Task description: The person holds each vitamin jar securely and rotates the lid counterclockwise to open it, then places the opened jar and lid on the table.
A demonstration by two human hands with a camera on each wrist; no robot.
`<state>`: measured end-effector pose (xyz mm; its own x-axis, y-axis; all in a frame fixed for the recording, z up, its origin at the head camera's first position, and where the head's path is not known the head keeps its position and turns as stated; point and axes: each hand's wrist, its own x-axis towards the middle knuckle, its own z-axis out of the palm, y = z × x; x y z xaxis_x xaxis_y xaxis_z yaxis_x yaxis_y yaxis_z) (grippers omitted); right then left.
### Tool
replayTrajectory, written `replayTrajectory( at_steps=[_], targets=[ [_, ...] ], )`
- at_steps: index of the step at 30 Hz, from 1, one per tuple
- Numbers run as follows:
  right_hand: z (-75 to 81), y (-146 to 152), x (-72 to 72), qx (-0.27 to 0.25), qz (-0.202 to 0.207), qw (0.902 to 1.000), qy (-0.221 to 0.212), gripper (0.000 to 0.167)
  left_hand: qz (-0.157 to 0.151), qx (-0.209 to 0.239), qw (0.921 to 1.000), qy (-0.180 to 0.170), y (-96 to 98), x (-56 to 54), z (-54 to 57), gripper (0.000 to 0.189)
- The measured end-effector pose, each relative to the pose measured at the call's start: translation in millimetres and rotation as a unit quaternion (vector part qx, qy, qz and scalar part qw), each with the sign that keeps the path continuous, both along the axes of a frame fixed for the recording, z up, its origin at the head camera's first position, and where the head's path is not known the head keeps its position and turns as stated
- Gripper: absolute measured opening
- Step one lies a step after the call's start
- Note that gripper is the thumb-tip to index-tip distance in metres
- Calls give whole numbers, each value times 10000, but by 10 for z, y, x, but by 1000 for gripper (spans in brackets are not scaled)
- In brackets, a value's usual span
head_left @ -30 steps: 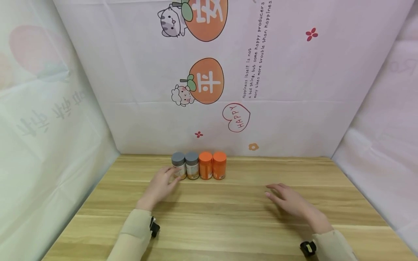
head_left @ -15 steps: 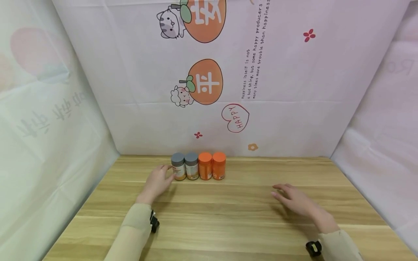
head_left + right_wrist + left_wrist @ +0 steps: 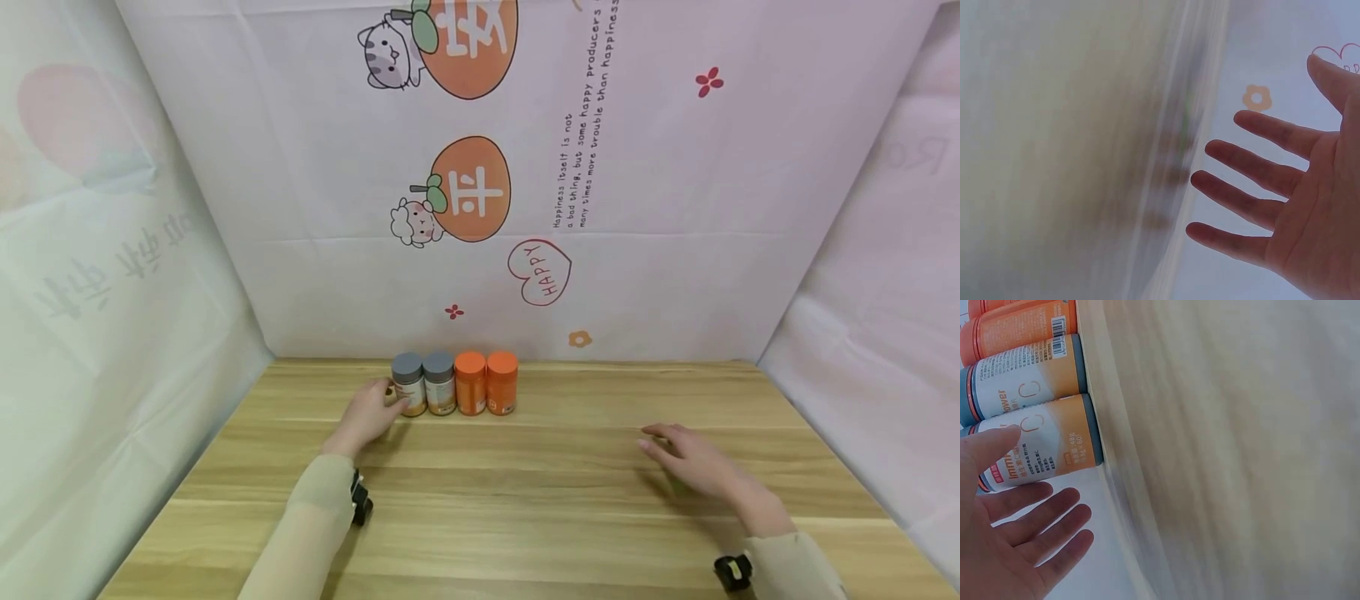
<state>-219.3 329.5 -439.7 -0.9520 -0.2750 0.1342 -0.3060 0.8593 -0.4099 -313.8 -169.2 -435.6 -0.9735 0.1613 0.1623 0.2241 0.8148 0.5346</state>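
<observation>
Two grey-capped supplement bottles stand upright side by side, the left one (image 3: 409, 395) at the row's end and its neighbour (image 3: 440, 387) beside it. Right of them come two orange bottles, one (image 3: 471, 387) and another (image 3: 502, 387). My left hand (image 3: 369, 414) is at the leftmost bottle. In the left wrist view, the left thumb (image 3: 999, 445) lies over the front of its label and the straight fingers spread along its outer side; whether they touch it I cannot tell. My right hand (image 3: 697, 461) hovers over the table at right, holding nothing, fingers extended and spread.
The wooden table (image 3: 480, 500) meets a white printed cloth (image 3: 337, 283) just behind the bottles. More cloth hangs at the left side (image 3: 97, 350) and the right side (image 3: 885, 333). Each wrist wears a small black device, like the left one (image 3: 362, 500).
My left hand drew back slightly to the left of the end bottle, then its thumb came over the bottle's front again. My right hand drifted right. The bottles have stayed in place.
</observation>
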Motion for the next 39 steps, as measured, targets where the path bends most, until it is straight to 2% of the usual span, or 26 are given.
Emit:
replayTrajectory(
  at_steps=[5, 11, 18, 22, 26, 32, 39],
  targets=[
    [-4, 53, 6, 22, -27, 10000, 55, 50, -98, 186, 9998, -53, 19, -39, -3, 48],
    [-23, 107, 18, 33, -70, 10000, -33, 52, -231, 714, 9968, -279, 11, -105, -74, 45],
    [-30, 142, 16, 44, -115, 9999, -30, 53, -252, 1338, 9873, -818, 6, -211, -158, 57],
    [-37, 155, 23, 76, -113, 9999, -19, 52, -264, 1681, 9805, -985, 7, -259, -179, 62],
    [-33, 171, 30, 59, -119, 9999, -13, 52, -258, 1824, 9774, -1039, 5, -294, -205, 64],
    [-9, 186, 37, 47, -136, 9999, -38, 52, -237, 1846, 9773, -1011, 8, -302, -219, 64],
    [-6, 144, 29, 62, -110, 9999, -59, 53, -1, 1978, 9752, -997, 18, -287, -215, 62]
  ],
)
